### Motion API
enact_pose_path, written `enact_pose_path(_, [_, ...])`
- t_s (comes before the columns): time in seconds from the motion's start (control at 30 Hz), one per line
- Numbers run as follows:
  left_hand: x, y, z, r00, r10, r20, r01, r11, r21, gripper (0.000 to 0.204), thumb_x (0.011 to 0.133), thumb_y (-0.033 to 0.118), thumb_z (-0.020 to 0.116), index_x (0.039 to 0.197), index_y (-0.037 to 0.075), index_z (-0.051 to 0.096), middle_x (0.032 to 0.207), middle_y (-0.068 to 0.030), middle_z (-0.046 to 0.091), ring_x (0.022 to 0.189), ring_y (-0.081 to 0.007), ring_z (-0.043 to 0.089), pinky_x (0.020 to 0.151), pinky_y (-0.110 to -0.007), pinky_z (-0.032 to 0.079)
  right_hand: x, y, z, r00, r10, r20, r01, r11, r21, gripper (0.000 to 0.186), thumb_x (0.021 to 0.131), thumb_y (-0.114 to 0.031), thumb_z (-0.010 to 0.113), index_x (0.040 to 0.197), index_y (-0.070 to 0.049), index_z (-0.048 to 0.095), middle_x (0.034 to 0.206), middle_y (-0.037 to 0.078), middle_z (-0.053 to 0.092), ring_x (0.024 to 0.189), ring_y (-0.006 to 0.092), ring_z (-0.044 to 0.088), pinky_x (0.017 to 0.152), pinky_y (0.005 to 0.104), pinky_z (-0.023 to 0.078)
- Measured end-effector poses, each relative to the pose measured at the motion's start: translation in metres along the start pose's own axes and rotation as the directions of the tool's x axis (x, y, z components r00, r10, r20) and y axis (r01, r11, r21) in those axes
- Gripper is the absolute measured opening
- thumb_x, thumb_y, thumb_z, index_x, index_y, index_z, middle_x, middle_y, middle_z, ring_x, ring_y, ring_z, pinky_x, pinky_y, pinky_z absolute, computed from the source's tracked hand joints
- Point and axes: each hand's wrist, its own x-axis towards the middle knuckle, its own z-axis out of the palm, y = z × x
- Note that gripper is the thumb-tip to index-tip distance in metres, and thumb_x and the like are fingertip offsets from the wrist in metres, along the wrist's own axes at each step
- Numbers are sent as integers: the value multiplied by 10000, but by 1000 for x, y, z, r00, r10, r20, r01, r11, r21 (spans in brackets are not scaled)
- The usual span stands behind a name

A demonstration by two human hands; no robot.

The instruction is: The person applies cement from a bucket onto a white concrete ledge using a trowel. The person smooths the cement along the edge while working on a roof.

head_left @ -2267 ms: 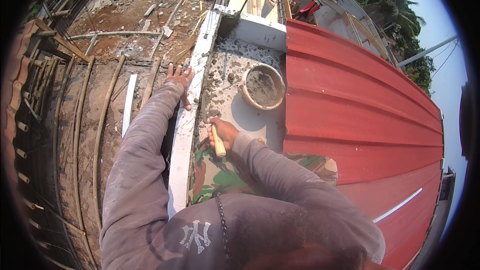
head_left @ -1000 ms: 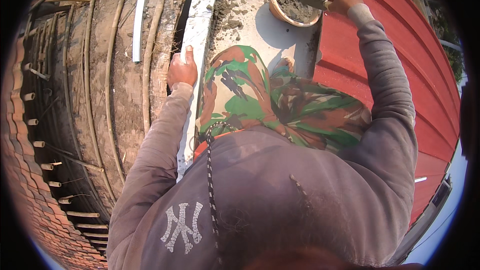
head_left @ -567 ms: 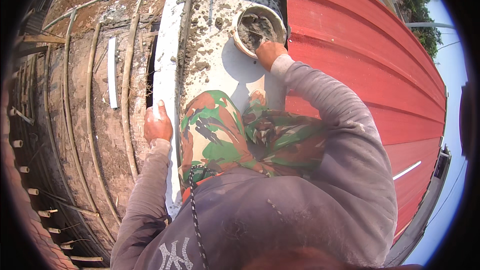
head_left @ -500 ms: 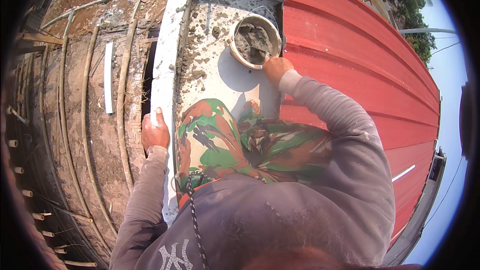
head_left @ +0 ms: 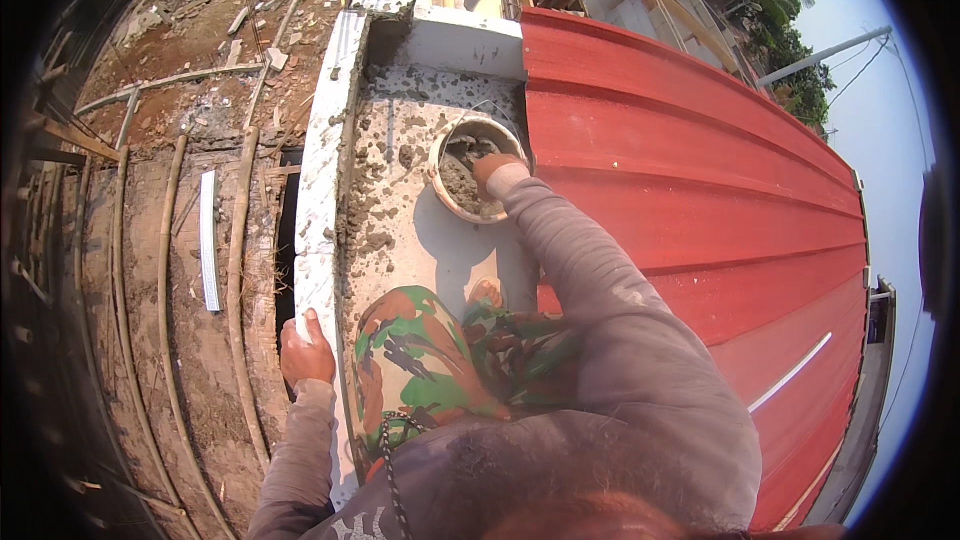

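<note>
My left hand (head_left: 307, 348) grips the edge of the narrow white wall (head_left: 317, 190), thumb on top and fingers down its outer side. My right hand (head_left: 497, 174) reaches over the right rim into a round pale bucket (head_left: 437, 183). It is closed around what seems to be a trowel; the handle is hidden in my fist, and a flat grey blade (head_left: 457, 176) shows against the mortar. Wet grey mortar (head_left: 468, 148) lies in the bucket. The bucket stands upright on the mortar-spattered ledge (head_left: 400, 220), in front of my bent knees in camouflage trousers (head_left: 410, 355).
A ribbed red metal roof (head_left: 670, 210) slopes away on the right. Left of the wall, bamboo poles (head_left: 168, 280) lie over a lower brown surface with a white strip (head_left: 209, 240). Rubble (head_left: 150, 30) covers the ground beyond. A low white wall (head_left: 455, 44) closes the ledge's far end.
My right hand has moved from the bucket's near right rim to over the mortar inside it. My left hand keeps its hold on the wall. The view has tilted up, showing more beyond the ledge.
</note>
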Motion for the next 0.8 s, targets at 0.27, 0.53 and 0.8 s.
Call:
enact_pose_path(0.27, [-1,7,-2,999,-1,35,-1,999,39,593,1088,561,508,1167,-1,679,1162,-254,705,1025,-469,698,883,-545,555,-20,42,10,997,-10,74,7,999,33,421,840,-170,693,1230,-37,781,1257,199,765,1178,373,741,984,483,599])
enact_pose_path(0.53, [-1,5,-5,999,-28,25,27,999,38,625,1078,596,502,1170,3,675,1140,-232,708,1033,-452,697,873,-541,553,-93,64,-42,983,-92,-162,109,989,99,313,885,-200,651,1084,-9,798,1135,221,785,1084,392,762,922,475,619])
enact_pose_path(0.8, [0,12,-11,995,-57,86,55,998,29,689,1072,619,496,1255,-21,676,1217,-253,711,1076,-463,701,925,-538,554,-53,-1,26,979,-157,-133,159,987,10,319,875,-202,666,1094,-11,797,1100,261,774,1058,416,757,944,503,598])
